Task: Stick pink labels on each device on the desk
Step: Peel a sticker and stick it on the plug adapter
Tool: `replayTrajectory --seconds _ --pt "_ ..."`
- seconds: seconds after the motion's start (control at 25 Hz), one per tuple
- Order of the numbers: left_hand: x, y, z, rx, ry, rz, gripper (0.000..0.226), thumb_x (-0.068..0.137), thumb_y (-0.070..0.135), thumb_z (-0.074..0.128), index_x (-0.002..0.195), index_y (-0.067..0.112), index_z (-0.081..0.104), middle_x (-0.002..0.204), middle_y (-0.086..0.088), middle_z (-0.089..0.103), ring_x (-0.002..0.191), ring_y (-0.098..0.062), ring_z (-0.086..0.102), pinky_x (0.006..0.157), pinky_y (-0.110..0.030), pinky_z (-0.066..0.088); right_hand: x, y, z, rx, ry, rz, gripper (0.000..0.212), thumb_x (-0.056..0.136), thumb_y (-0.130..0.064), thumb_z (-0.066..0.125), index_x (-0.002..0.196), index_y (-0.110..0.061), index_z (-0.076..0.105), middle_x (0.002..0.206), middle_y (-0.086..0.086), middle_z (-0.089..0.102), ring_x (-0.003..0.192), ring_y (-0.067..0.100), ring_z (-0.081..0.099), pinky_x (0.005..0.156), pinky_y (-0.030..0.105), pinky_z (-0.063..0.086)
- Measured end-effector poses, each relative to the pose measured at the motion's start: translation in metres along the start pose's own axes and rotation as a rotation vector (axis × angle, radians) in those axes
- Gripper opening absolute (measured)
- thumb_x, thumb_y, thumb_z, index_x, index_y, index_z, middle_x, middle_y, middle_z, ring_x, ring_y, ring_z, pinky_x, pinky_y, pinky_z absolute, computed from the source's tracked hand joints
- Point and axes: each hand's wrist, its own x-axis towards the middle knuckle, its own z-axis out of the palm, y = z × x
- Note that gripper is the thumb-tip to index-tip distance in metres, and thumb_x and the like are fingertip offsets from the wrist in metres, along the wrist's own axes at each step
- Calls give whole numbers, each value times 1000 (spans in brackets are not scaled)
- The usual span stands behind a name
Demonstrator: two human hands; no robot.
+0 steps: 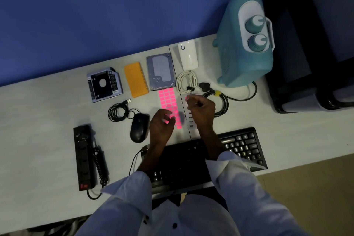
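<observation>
Black power strip (82, 156) at far left of the pale desk (38, 105), coiled cord beside it. Drive caddy (104, 84) behind, then a black mouse (139, 127) with its cable looped. Orange flat case (136, 79), hard drive (161, 72); no pink visible on any of these.

Sheet of pink labels (169, 104) lies flat just in front of the hard drive, running toward the keyboard (239, 145). Left hand (161, 127) rests on its near end, fingers loosely curled, seemingly pinning the sheet; it holds nothing I can make out.

Right hand (201, 108) hovers just right of the sheet, over a white USB hub (191, 120). Thumb and forefinger look pinched together; a speck of pink shows by the fingertips, possibly a peeled label, too blurred to be sure.

Further right: white adapter (187, 56), coiled white cable (186, 82), black cable bundle (220, 101), teal heater (247, 44).

Judgement: step in hand is labelling the hub. Best done by keeping the sheet held down, setting one edge on a bare flat patch clear of the ports, then smoothing across. Sticky side may fold onto the fingertip.
</observation>
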Motion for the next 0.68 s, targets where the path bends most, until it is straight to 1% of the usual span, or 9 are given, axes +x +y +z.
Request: replayTrajectory --seconds 0.12,0.2,0.32,0.36,0.44,0.48,0.56,0.64,0.68 --pt "38 30 17 -3 -51 11 12 80 6 69 91 12 68 80 5 67 63 6 58 64 -9 44 34 -13 5 11 50 -50 22 80 -4 66 99 -10 77 91 12 77 83 32 73 81 50 60" --pt "65 48 28 19 -68 69 15 80 5 67 93 12 68 83 5 69 69 6 60 67 -11 46 57 -20 5 -12 92 -96 26 81 0 67 104 -7 75 96 14 76 89 29 73 83 45 60" --pt "103 70 42 37 -36 201 22 78 8 67 99 14 65 96 -1 67 81 -4 63 76 -22 53 84 -33 6 4 59 -143 15 83 -1 68 94 -5 77 86 11 77 76 17 72 72 31 59" --pt "115 76 46 69 1 245 27 77 11 67 104 15 63 101 -4 64 84 -10 61 79 -23 53 95 -36 8 22 58 -142 12 83 -2 69 91 -5 77 83 9 77 73 15 71 71 30 58" --pt "136 87 52 164 70 301 42 76 17 69 116 15 60 113 -7 58 95 -13 57 85 -6 43 115 -42 13 49 69 -146 8 83 -3 70 87 -7 77 82 8 77 75 16 72 76 32 58" --pt "146 93 56 211 86 326 49 76 19 70 123 16 57 122 -8 55 107 -16 54 90 -3 37 125 -45 16 57 73 -152 8 83 -4 70 86 -8 76 82 8 77 76 18 73 77 34 58" --pt "165 102 62 265 88 355 61 77 27 72 133 18 50 136 -8 48 127 -21 46 104 -17 36 144 -51 23 57 90 -157 8 82 -7 71 85 -13 76 84 7 77 79 20 73 79 37 59" --pt "182 105 70 279 74 375 65 78 30 71 137 18 48 142 -10 45 134 -25 42 110 -31 38 161 -54 30 50 103 -156 8 80 -11 73 83 -18 77 85 5 77 81 20 73 79 39 58" --pt "188 106 74 273 70 384 63 78 29 71 137 18 49 143 -10 46 134 -26 42 111 -32 38 168 -56 34 54 105 -149 8 79 -11 73 82 -17 77 85 5 77 82 20 73 79 40 58"
